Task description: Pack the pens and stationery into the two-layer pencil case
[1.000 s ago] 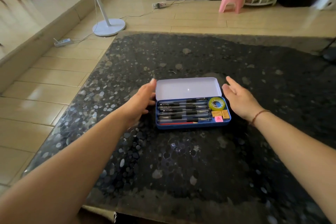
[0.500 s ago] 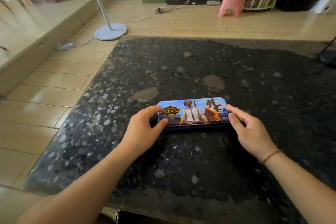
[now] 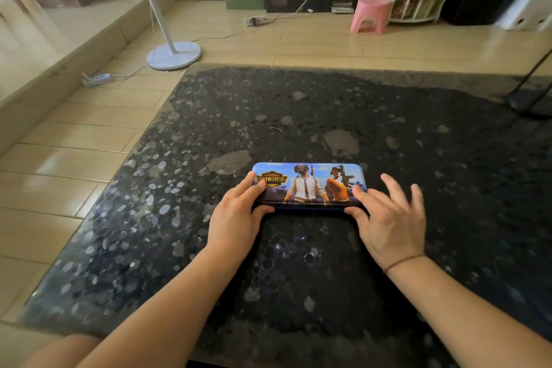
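Beige tiled floor stretches far; a white floor-fan stand at far left, a pink plastic stool far right, beyond the dark speckled stone table.

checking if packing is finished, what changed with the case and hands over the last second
The pencil case lid went from open, pens showing, to shut. The left hand moved from beside the case to gripping its left end; the right hand went onto the right end, its outer fingers now lifting. The case stayed in place on the table.

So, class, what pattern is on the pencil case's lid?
A printed picture of two figures under blue sky on the pencil case, head view.
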The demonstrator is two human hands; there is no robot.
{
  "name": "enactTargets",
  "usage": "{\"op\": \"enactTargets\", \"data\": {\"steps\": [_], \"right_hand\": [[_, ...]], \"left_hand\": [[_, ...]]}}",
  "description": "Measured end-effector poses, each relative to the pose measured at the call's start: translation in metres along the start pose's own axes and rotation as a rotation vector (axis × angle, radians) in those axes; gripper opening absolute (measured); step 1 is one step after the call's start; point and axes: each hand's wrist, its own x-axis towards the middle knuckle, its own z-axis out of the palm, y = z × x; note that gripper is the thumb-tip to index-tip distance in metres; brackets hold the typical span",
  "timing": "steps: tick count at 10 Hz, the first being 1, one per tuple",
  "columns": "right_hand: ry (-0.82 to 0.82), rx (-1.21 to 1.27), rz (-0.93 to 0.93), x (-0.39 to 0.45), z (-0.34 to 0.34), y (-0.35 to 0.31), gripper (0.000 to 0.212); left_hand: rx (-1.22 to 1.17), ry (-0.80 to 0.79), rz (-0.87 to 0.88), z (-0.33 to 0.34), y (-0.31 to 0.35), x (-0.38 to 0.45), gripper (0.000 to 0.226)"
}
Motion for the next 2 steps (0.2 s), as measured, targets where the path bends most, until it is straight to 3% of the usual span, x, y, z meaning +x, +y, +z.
{"op": "enactTargets", "data": {"steps": [1, 2], "right_hand": [[-0.138, 0.153, 0.122, 0.003, -0.004, -0.004, 0.045], [-0.335, 0.227, 0.234, -0.003, -0.030, -0.004, 0.065]], "left_hand": [[-0.031, -0.043, -0.020, -0.001, 0.004, 0.000, 0.058], [-0.048, -0.069, -0.066, -0.011, 0.015, -0.030, 0.082]]}}
